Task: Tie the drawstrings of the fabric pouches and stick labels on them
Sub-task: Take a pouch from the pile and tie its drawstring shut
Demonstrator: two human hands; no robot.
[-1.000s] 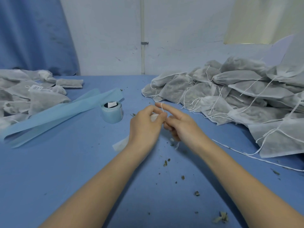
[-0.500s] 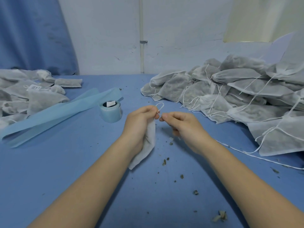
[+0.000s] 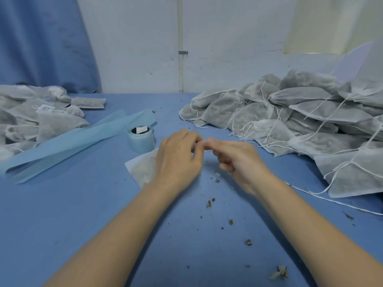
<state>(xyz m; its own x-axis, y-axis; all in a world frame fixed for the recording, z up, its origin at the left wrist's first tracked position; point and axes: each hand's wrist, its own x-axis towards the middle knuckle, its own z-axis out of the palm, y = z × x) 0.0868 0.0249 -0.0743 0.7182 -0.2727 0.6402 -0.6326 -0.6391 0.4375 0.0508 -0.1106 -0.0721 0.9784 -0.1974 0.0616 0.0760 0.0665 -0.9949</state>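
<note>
A white fabric pouch lies on the blue table, mostly hidden under my left hand. My left hand grips the pouch's neck, fingers closed. My right hand, blurred, meets it fingertip to fingertip and pinches the thin white drawstring, which is barely visible between the fingers. A roll of pale blue labels stands just left of my hands.
A big heap of untied pouches with loose strings fills the right side. Finished pouches, one with a white label, lie at the left. A long strip of blue backing paper trails from the roll. Dried herb crumbs dot the table.
The pouch, hanging from my left hand before, now lies flat on the table to the left. Both hands have drawn together over its neck; the string loop is no longer visible.
</note>
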